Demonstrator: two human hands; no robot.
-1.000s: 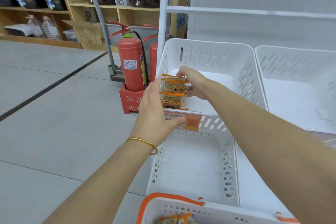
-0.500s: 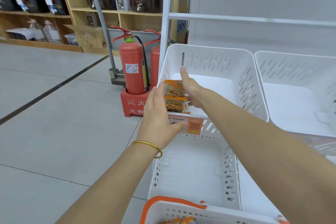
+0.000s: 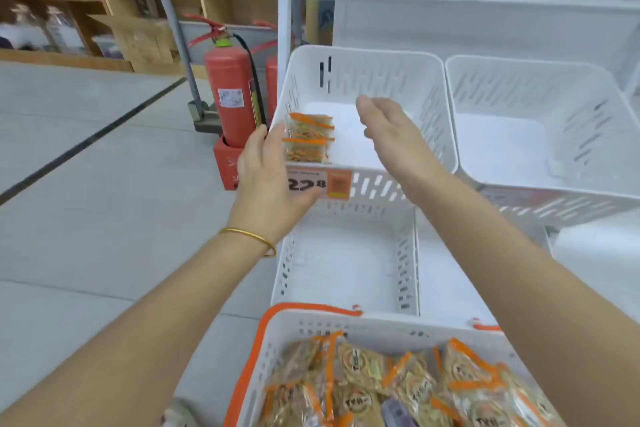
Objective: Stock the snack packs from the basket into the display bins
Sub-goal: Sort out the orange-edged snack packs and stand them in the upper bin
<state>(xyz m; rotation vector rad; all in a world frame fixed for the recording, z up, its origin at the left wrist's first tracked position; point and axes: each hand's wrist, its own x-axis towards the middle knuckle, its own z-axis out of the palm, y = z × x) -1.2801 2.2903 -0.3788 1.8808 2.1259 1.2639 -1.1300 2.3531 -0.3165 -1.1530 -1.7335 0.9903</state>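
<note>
Snack packs (image 3: 309,139) with orange trim stand stacked in the front left corner of the upper left white display bin (image 3: 408,66). My left hand (image 3: 268,177) rests with straight fingers against that bin's front left corner, beside the price tag (image 3: 318,184). Above the bin's floor hovers my right hand (image 3: 391,135), fingers relaxed, holding nothing, apart from the packs. At the bottom, the white basket (image 3: 311,326) with orange handles holds several more snack packs (image 3: 408,388).
A second white bin (image 3: 540,80) stands to the right, and a lower bin (image 3: 346,267) sits under the first. Two red fire extinguishers (image 3: 228,94) stand on the floor left of the rack. Wooden shelves with bottles line the far wall.
My right hand let go of the packs and drew back to the right, out of the bin's corner. The view tilted down, showing the basket's packs. My left hand stayed at the bin's corner.
</note>
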